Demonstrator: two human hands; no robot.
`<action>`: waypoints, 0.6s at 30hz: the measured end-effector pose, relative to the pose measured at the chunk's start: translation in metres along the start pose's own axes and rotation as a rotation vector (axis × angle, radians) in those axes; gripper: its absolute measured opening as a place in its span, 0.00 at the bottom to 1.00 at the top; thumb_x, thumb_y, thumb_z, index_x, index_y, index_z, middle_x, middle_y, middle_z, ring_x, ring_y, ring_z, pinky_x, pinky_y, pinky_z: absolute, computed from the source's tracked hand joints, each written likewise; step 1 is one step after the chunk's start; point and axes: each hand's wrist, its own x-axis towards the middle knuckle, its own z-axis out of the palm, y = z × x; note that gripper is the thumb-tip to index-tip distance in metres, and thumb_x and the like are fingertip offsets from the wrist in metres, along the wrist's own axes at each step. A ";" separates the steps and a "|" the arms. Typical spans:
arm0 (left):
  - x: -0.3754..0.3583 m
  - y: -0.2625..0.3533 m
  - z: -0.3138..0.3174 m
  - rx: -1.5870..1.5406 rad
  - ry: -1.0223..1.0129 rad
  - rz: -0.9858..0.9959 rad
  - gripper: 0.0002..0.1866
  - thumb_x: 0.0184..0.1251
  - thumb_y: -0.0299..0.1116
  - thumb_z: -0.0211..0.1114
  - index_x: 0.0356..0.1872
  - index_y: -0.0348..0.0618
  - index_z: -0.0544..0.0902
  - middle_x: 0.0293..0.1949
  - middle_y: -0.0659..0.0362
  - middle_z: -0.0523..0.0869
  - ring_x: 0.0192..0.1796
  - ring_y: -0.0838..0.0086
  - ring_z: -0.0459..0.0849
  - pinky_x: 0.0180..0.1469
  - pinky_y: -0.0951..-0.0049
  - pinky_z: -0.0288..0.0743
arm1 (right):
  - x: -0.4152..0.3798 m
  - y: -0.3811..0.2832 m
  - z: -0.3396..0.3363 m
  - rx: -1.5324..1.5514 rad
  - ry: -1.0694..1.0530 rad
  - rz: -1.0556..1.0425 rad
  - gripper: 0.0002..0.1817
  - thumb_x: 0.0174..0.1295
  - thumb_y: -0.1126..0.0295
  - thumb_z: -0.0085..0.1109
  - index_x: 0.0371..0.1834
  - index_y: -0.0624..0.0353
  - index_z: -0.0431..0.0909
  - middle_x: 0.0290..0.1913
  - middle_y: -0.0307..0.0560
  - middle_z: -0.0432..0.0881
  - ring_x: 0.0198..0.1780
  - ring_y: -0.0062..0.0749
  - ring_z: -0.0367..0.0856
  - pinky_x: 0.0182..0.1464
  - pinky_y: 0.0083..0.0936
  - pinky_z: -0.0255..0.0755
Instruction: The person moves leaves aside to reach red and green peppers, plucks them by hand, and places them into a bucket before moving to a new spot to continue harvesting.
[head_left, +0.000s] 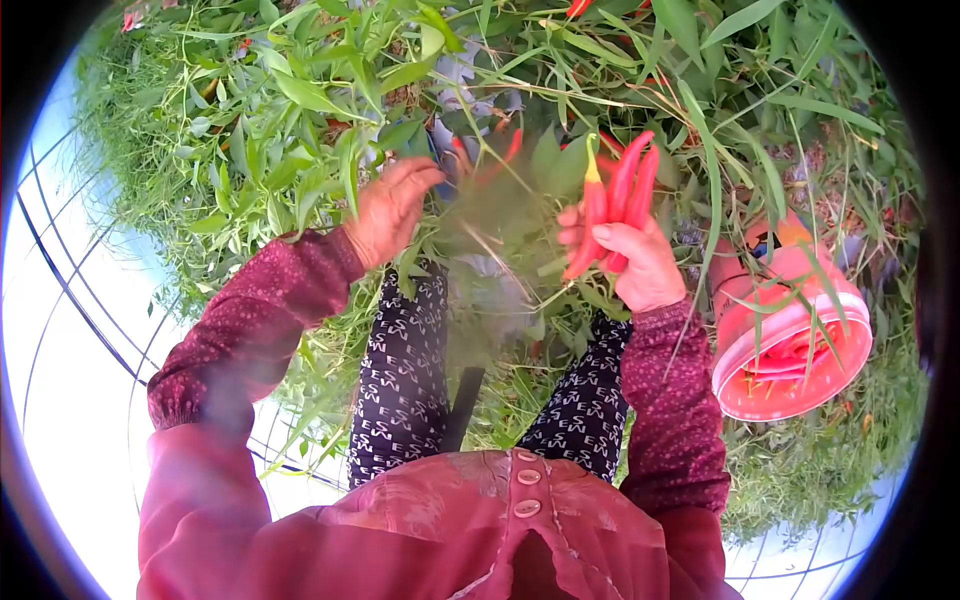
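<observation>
Several red chili peppers [622, 195] are bunched in my right hand [640, 255], the thumb pressed across them; one has a yellow-green stem pointing up. My left hand [393, 210] is at the left among green leaves, its fingers stretched toward the plants, and nothing shows in it. Just beyond its fingertips, another red pepper [514, 145] shows among the leaves, partly blurred. To the right of my right hand, a red bucket [728, 390] with a pale rim leans tilted, with red peppers [795, 355] inside.
Dense green pepper plants [250, 150] spread across the top and both sides. Long thin blades [710, 170] of grass hang in front of the bucket. My legs in patterned trousers [400, 370] are below, with a dark strap-like piece [462, 408] between them.
</observation>
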 end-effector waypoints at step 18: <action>0.053 -0.035 0.048 0.093 -0.321 0.011 0.15 0.52 0.27 0.59 0.43 0.56 0.80 0.35 0.55 0.75 0.36 0.59 0.79 0.37 0.62 0.74 | 0.028 0.054 0.002 0.109 0.083 0.160 0.23 0.53 0.70 0.56 0.52 0.66 0.68 0.41 0.50 0.78 0.39 0.36 0.80 0.37 0.31 0.78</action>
